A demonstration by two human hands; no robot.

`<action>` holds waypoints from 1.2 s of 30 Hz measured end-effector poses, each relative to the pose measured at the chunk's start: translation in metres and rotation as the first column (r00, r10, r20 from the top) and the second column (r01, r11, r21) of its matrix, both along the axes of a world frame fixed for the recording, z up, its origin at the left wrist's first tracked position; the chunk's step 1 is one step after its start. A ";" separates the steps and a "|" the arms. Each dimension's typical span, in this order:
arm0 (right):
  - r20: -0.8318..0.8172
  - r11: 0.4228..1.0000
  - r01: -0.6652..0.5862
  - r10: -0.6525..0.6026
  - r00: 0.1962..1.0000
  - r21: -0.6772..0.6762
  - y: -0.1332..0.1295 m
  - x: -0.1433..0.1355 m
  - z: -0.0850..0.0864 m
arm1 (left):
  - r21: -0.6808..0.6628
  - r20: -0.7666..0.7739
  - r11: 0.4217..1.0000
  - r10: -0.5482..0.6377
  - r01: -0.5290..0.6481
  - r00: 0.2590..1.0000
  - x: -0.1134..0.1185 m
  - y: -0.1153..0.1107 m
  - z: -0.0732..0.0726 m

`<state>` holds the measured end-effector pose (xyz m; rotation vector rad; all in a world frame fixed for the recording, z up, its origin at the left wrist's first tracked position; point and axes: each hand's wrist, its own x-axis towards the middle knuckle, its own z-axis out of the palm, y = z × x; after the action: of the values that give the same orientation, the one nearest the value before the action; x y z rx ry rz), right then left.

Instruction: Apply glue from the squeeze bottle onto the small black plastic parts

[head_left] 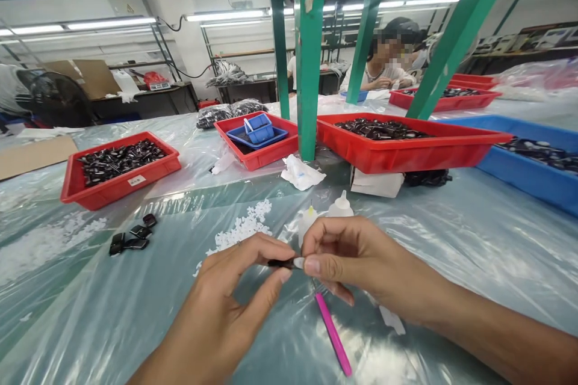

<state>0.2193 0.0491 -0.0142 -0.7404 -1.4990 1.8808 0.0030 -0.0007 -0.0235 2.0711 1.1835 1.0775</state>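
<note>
The small black part lies with its long axis running nine to three o'clock, pinched at its left end by the left hand and at its right end by the right hand, above the bench, a pink stick trailing toward five o'clock

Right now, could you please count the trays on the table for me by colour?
Red trays: 4
Blue trays: 3, namely the large one at the right, the small one inside a red tray, and one far back beside the seated person
Total: 7
</note>
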 end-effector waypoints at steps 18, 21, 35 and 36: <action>0.021 0.996 -0.047 0.049 0.999 -0.075 -0.002 -0.001 -0.002 | 0.232 0.023 0.970 -0.082 0.074 0.996 0.007 -0.004 -0.009; 0.013 1.000 -0.014 0.014 1.000 0.011 -0.004 -0.002 -0.001 | 0.126 0.026 0.988 -0.095 0.091 0.995 0.005 -0.005 -0.008; 0.454 0.458 -0.331 -0.188 0.871 0.825 -0.020 -0.002 -0.013 | -0.057 0.311 0.974 0.226 -0.219 0.923 -0.051 0.044 0.009; 0.477 0.403 -0.364 -0.226 0.849 0.840 -0.021 -0.006 -0.013 | -0.051 0.319 0.971 0.236 -0.232 0.918 -0.052 0.046 0.008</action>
<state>0.2132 0.0278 -0.0272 -0.6181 -2.5890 0.5352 -0.0485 0.0449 -0.0150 1.6860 1.2836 1.4531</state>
